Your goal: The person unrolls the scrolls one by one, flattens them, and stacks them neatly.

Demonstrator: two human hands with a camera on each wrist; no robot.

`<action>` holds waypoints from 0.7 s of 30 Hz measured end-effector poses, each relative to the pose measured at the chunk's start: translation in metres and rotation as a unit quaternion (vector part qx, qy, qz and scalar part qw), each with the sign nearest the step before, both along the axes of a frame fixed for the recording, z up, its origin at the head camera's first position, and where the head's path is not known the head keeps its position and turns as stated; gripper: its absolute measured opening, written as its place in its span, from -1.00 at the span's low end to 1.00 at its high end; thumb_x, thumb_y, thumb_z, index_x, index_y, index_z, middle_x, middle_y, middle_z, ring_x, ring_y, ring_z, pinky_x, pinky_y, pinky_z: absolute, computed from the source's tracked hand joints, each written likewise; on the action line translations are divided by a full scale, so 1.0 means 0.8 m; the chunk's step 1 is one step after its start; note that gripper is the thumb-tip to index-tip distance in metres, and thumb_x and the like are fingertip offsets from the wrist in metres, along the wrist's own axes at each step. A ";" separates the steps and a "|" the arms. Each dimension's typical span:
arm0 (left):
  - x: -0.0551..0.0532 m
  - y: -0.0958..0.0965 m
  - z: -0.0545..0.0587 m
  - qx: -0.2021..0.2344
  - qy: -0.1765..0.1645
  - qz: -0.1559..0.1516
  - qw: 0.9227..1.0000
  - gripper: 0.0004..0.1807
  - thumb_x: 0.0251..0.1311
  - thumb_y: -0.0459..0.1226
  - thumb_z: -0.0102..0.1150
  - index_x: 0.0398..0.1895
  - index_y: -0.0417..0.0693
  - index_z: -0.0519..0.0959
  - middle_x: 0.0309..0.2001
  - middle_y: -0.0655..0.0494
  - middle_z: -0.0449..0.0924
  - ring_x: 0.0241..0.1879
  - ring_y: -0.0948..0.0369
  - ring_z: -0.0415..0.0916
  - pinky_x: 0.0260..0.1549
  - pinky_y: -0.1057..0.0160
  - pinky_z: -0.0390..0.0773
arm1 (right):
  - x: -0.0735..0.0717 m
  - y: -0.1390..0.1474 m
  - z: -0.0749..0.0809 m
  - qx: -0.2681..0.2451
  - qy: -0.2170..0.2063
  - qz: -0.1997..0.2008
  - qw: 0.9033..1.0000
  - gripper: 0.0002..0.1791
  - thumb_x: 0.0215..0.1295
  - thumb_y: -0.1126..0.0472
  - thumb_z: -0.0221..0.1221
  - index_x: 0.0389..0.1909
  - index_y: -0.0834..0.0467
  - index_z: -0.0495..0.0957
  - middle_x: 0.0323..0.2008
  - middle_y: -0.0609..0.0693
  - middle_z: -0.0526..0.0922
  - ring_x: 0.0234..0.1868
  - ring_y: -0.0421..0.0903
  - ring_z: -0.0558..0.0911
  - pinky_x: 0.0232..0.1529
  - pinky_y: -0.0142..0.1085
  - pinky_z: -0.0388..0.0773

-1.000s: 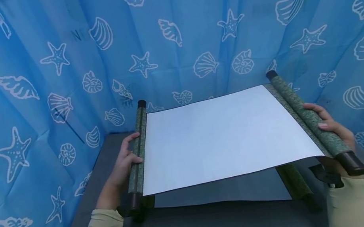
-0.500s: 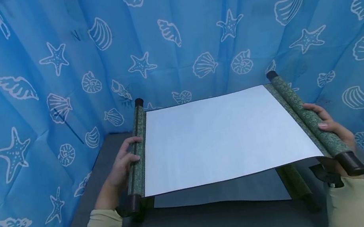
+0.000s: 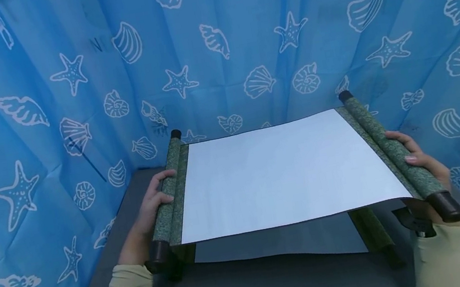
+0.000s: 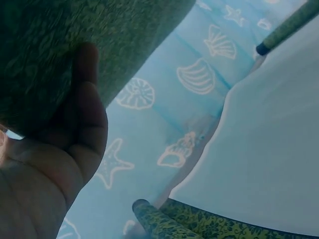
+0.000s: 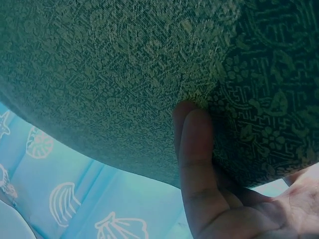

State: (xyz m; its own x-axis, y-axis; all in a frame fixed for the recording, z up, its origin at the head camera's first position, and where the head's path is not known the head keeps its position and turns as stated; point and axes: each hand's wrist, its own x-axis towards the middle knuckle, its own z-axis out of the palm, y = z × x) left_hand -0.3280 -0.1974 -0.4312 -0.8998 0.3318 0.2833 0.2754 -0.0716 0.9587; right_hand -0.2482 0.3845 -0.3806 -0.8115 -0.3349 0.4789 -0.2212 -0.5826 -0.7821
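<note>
A hanging scroll (image 3: 282,172) with a blank white sheet and green patterned borders is stretched between both hands, raised over the table. The left hand (image 3: 150,210) grips its left roller (image 3: 168,192), thumb on the near face; in the left wrist view the fingers (image 4: 87,114) lie against the green cloth. The right hand (image 3: 426,164) grips the thicker right roller (image 3: 387,142), and in the right wrist view a finger (image 5: 197,139) presses on the patterned cloth. Dark brown caps end both rollers. A second unrolled scroll (image 3: 274,245) lies below, mostly hidden by the raised one.
The dark grey tabletop (image 3: 254,286) runs under everything. A blue curtain (image 3: 215,54) with white shells and starfish encloses the back and both sides. The lower scroll's right roller (image 3: 374,231) shows beneath the raised sheet, near the right forearm.
The left hand has turned the left roller and shifted slightly left, so a wider green border shows beside the white sheet. The right hand stays almost still; the lower scroll has not moved.
</note>
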 end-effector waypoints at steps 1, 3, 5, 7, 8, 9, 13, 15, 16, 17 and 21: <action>0.000 -0.001 0.001 0.012 -0.011 -0.002 1.000 -0.35 0.42 -0.46 -0.26 0.58 -0.05 0.17 0.27 0.06 0.36 -0.10 0.26 0.57 -0.09 0.29 0.64 | 0.001 0.001 0.000 0.000 0.000 0.001 1.000 -0.22 0.53 0.34 -0.76 0.72 0.04 -0.08 0.39 0.11 0.39 0.17 0.00 0.64 0.15 -0.22 0.67; 0.001 -0.002 0.002 0.027 -0.027 -0.004 0.999 -0.34 0.41 -0.47 -0.33 0.58 -0.01 0.16 0.27 -0.03 0.34 -0.02 0.23 0.55 -0.07 0.28 0.65 | 0.002 0.003 0.000 0.009 -0.001 -0.007 1.000 -0.22 0.54 0.34 -0.75 0.72 0.03 -0.06 0.40 0.09 0.40 0.19 -0.01 0.63 0.16 -0.23 0.66; 0.001 -0.003 0.001 0.032 -0.041 -0.006 0.999 -0.33 0.40 -0.47 -0.34 0.57 0.05 0.16 0.26 -0.07 0.34 -0.03 0.20 0.56 -0.08 0.26 0.67 | 0.002 0.005 0.001 0.007 -0.004 -0.001 1.000 -0.22 0.54 0.34 -0.76 0.72 0.02 -0.07 0.42 0.09 0.40 0.23 -0.01 0.63 0.18 -0.23 0.65; 0.001 -0.002 0.001 0.035 -0.049 -0.011 0.998 -0.33 0.40 -0.46 -0.33 0.55 0.11 0.19 0.25 -0.05 0.35 -0.03 0.19 0.56 -0.09 0.25 0.67 | 0.001 0.006 0.001 0.000 -0.007 0.008 1.000 -0.21 0.53 0.33 -0.78 0.72 0.02 -0.06 0.40 0.09 0.41 0.22 0.00 0.63 0.18 -0.22 0.66; 0.001 -0.002 0.000 0.036 -0.049 -0.013 0.998 -0.34 0.40 -0.45 -0.32 0.54 0.14 0.20 0.23 -0.03 0.36 -0.04 0.19 0.56 -0.10 0.24 0.68 | 0.001 0.007 0.001 -0.006 -0.008 0.017 1.000 -0.20 0.53 0.33 -0.80 0.72 0.02 -0.05 0.40 0.10 0.41 0.21 0.02 0.63 0.18 -0.22 0.66; 0.001 -0.002 0.000 0.037 -0.048 -0.015 0.998 -0.36 0.41 -0.45 -0.30 0.52 0.15 0.21 0.21 -0.01 0.38 -0.05 0.19 0.57 -0.11 0.24 0.69 | 0.000 0.007 0.001 -0.020 -0.011 0.031 0.999 -0.19 0.51 0.33 -0.82 0.71 0.03 -0.05 0.39 0.12 0.42 0.21 0.04 0.63 0.18 -0.20 0.67; -0.001 -0.003 -0.003 0.026 0.005 -0.017 0.999 -0.44 0.48 -0.47 -0.16 0.47 0.11 0.26 -0.12 0.19 0.65 -0.35 0.27 0.61 -0.31 0.27 0.66 | -0.003 0.006 0.001 -0.062 -0.021 0.078 0.995 -0.16 0.48 0.29 -0.89 0.70 0.05 -0.05 0.36 0.19 0.41 0.19 0.12 0.65 0.18 -0.13 0.69; -0.002 -0.004 -0.004 0.018 0.034 -0.018 0.999 -0.44 0.47 -0.49 -0.06 0.46 0.06 0.27 -0.36 0.28 0.69 -0.55 0.33 0.54 -0.44 0.29 0.59 | -0.003 0.006 0.001 -0.063 -0.022 0.080 0.995 -0.16 0.48 0.29 -0.89 0.70 0.04 -0.04 0.37 0.19 0.40 0.20 0.12 0.65 0.18 -0.12 0.69; -0.002 -0.004 -0.005 0.014 0.044 -0.018 0.999 -0.43 0.46 -0.50 -0.03 0.46 0.04 0.26 -0.48 0.30 0.66 -0.63 0.35 0.48 -0.49 0.30 0.54 | -0.003 0.006 0.001 -0.064 -0.023 0.083 0.994 -0.16 0.48 0.28 -0.89 0.70 0.04 -0.03 0.38 0.19 0.40 0.20 0.12 0.64 0.19 -0.11 0.69; -0.002 -0.004 -0.005 0.013 0.044 -0.020 0.999 -0.41 0.45 -0.52 -0.02 0.47 0.03 0.25 -0.51 0.30 0.65 -0.65 0.36 0.47 -0.51 0.30 0.54 | -0.003 0.006 0.001 -0.064 -0.024 0.085 0.994 -0.16 0.48 0.28 -0.88 0.70 0.03 -0.02 0.39 0.18 0.39 0.22 0.12 0.63 0.19 -0.11 0.68; 0.000 -0.006 -0.002 -0.015 0.012 0.009 1.000 -0.39 0.45 -0.48 -0.01 0.51 0.02 0.22 -0.21 0.30 0.64 -0.45 0.29 0.56 -0.32 0.30 0.58 | -0.005 0.006 -0.002 -0.078 -0.023 0.108 0.991 -0.15 0.48 0.29 -0.91 0.70 0.05 -0.02 0.41 0.21 0.38 0.25 0.15 0.63 0.21 -0.08 0.67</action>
